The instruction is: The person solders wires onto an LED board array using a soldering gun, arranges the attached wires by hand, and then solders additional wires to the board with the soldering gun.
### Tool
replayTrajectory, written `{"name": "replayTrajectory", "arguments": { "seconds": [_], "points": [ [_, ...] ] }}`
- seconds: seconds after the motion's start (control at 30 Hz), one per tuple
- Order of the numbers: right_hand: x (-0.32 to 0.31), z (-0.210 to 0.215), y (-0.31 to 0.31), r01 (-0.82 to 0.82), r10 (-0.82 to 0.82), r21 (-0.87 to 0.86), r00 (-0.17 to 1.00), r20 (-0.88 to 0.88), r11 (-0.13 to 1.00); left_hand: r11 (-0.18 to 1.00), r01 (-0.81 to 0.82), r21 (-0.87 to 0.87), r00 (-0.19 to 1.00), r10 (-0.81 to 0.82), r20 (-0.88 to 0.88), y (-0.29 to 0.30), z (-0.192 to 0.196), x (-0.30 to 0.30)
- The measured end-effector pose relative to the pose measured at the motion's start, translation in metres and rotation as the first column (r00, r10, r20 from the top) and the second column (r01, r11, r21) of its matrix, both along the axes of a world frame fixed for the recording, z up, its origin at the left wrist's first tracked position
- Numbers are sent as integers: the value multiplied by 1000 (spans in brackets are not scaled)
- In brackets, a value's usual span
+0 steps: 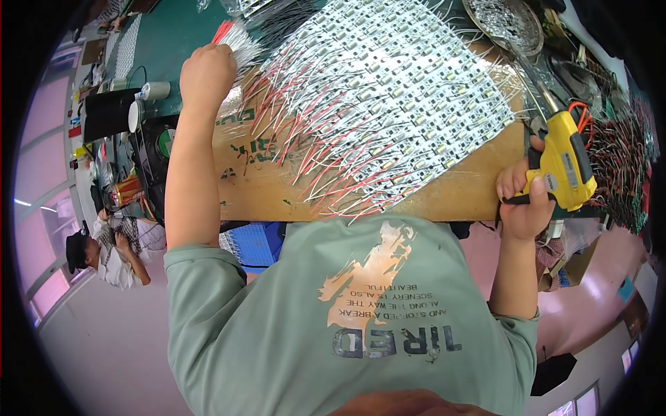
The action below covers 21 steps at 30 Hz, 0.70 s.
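Note:
My right hand (pixel 526 200) is closed round a yellow-and-black soldering gun (pixel 565 163) at the table's right side. Its metal barrel points away from me, beside a large panel of small white circuit boards (pixel 402 90). Red and white wires (pixel 326 166) stick out in rows from the panel's left and near edges. At the far left my left hand (pixel 207 78) is closed, with curled fingers against a bundle of loose red and white wires (pixel 241 47). Its fingertips are hidden, so what they pinch does not show.
A round metal dish (pixel 510 26) of silvery scraps stands at the back right. Many red, black and green wires (pixel 624 152) hang at the right edge. White spools (pixel 154 91) stand left of my left forearm. Another person (pixel 114 253) sits at the far left.

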State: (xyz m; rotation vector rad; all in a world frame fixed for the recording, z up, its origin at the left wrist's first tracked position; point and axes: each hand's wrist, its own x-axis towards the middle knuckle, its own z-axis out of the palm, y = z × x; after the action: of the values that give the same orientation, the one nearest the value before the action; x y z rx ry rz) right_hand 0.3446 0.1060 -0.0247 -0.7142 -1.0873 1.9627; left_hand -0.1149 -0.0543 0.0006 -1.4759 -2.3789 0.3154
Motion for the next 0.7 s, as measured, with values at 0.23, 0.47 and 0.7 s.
{"name": "replayTrajectory", "arguments": {
  "seconds": [0.23, 0.47, 0.7],
  "points": [
    [1, -5, 2, -11, 11, 20, 1000, -7, 1000, 976, -210, 60, 968, 199, 151, 0, 20, 12],
    [0, -3, 2, -7, 7, 24, 1000, -3, 1000, 962, -11, 274, 971, -55, 232, 3, 46, 66],
    [-4, 7, -7, 26, -26, 1, 999, 36, 1000, 763, 423, 489, 642, -633, 432, 22, 42, 195]
  ]
}}
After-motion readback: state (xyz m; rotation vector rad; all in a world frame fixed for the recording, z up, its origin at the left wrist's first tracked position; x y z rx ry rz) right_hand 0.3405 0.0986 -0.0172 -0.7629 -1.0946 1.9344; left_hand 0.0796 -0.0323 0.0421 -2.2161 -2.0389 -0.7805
